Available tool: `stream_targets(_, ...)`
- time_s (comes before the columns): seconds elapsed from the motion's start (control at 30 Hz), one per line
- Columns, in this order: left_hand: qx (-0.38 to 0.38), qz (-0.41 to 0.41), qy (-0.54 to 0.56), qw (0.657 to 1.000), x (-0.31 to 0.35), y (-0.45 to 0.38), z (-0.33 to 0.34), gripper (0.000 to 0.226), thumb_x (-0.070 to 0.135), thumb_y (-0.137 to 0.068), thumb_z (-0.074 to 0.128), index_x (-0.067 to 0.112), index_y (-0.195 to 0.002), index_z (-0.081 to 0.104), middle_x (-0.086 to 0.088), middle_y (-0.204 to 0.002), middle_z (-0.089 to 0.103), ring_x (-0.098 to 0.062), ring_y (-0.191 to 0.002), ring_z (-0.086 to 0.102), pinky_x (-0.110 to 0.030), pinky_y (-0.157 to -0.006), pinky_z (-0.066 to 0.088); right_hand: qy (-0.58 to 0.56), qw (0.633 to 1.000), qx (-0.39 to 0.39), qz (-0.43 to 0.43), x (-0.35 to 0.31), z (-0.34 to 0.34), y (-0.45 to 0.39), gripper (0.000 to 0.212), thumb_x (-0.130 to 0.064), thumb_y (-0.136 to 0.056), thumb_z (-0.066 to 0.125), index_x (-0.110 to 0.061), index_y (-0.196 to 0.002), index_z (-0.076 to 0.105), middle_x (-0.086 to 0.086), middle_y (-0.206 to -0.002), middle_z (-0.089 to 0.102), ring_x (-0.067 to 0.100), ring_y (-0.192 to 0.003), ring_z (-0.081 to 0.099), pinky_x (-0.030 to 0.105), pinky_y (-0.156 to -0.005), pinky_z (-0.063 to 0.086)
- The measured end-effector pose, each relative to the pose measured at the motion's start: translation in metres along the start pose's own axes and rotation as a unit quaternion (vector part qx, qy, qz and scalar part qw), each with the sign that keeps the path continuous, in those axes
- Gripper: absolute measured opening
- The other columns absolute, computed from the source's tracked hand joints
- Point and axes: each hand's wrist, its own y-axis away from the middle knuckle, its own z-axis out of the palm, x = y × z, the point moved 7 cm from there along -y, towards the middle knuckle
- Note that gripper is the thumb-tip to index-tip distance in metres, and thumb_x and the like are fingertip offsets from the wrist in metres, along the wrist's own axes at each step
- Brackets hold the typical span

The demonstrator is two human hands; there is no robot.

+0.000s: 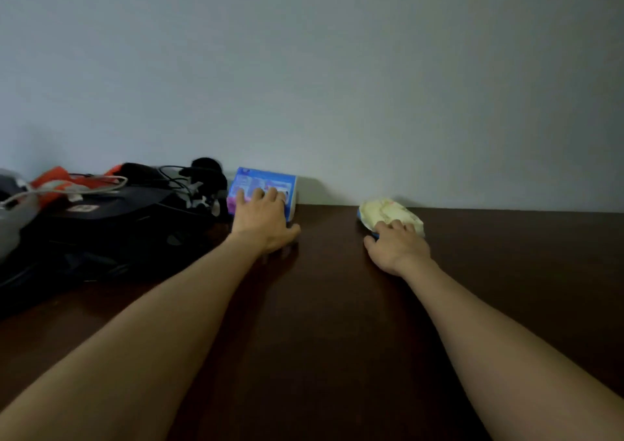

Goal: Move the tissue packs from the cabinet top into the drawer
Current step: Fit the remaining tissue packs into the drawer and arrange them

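Two bare forearms extend from the near edge over the dark brown cabinet top [331, 305]. Packs counted: two. The left hand [263, 219] lies on the blue pack [261, 182], fingers spread over its face, thumb at its right end; this appears to be a grasp, though the dim view leaves that uncertain. The right hand [398, 244] rests fingers curled on the pale yellow pack [388, 212]. Both packs sit at the far edge against the grey wall [337, 69], well apart. A dark bag [101, 224] with cables [101, 182] occupies the left side.
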Motion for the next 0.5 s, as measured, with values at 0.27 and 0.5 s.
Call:
stream_targets(0.27,0.100,0.077,0.043,0.991,0.013,0.088,-0.070,0.035,0.040,-0.092,0.048,0.018,-0.112,0.066,-0.006,-0.107,0.068,-0.029,-0.106,0.058,-0.041,-0.084,0.046,0.025,0.999,-0.006,-0.039,-0.018,-0.021,0.082,0.047,-0.045,-0.102,0.030,-0.023,-0.139,0.050,0.008,-0.144,0.046,0.031,-0.135,0.039,0.050,-0.103,0.042)
stream_targets(0.5,0.033,-0.002,0.045,0.998,-0.005,0.063,-0.084,0.089,0.059,-0.095,0.040,0.012,-0.161,0.003,-0.009,-0.169,-0.004,-0.027,-0.155,-0.004,-0.049,-0.124,0.006,0.025,0.999,0.002,-0.044,-0.023,-0.024,0.109,0.045,-0.044,-0.102,0.031,-0.023,-0.138,0.049,0.008,-0.145,0.047,0.031,-0.135,0.038,0.052,-0.107,0.040)
